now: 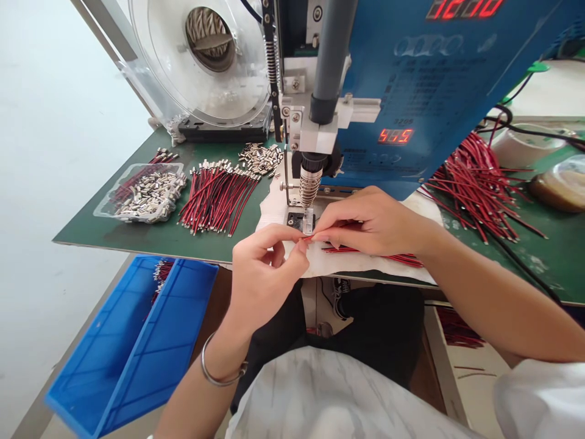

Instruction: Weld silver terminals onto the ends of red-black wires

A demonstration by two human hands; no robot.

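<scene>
Thumb and index finger of my left hand [267, 277] pinch near the end of a thin red wire [308, 238]. My right hand [370, 222] grips the same wire from the other side, its fingertips almost touching the left ones. Both hands are right in front of a small clear holder [308, 221] on the soldering machine [379, 91]. Above the holder points the machine's spring-wrapped tip [309, 186]. More red and black wires [402, 259] lie on the white cloth under my right hand. The wire's very end is hidden by my fingertips.
At left, a clear tray [153, 195] holds small metal connectors, beside a bundle of red-black wires [219, 195]. Loose connectors [260, 157] lie behind. A wire pile [484, 183] is on the right. A blue bin [132, 366] stands below the table edge. A clear reel [159, 55] stands behind.
</scene>
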